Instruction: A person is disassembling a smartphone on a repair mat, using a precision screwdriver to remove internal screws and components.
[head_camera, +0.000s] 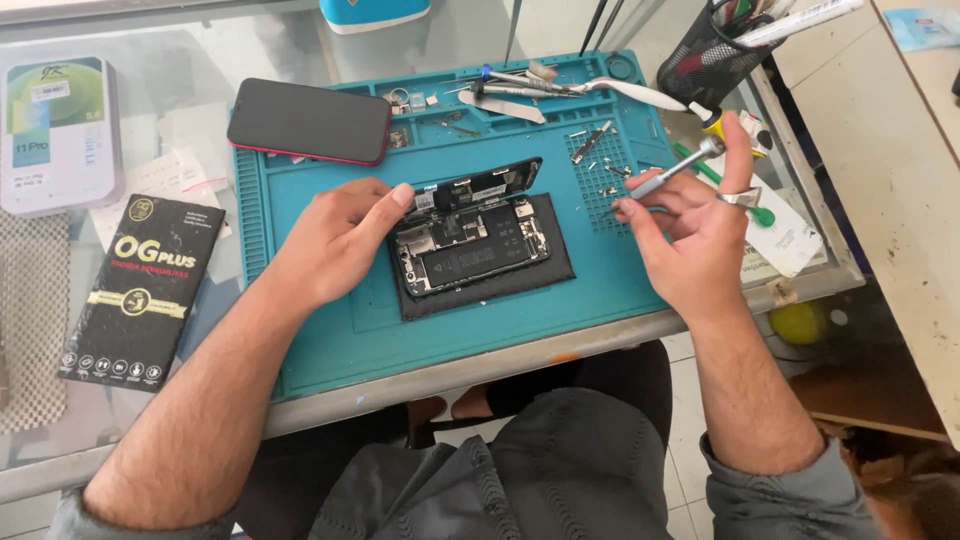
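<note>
Head view: my left hand (335, 240) pins the opened phone (470, 240) by its top edge on the teal mat (600, 270), worktop centre. Fragile, light, so edges only. My right hand (690, 235) grips a screwdriver (670, 178), clenched lightly.

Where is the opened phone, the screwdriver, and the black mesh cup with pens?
opened phone (470, 245): head view, on its exposed insides.
screwdriver (668, 177): head view, on its metal shaft, in the right hand.
black mesh cup (705, 65): head view, on its mesh wall.
</note>
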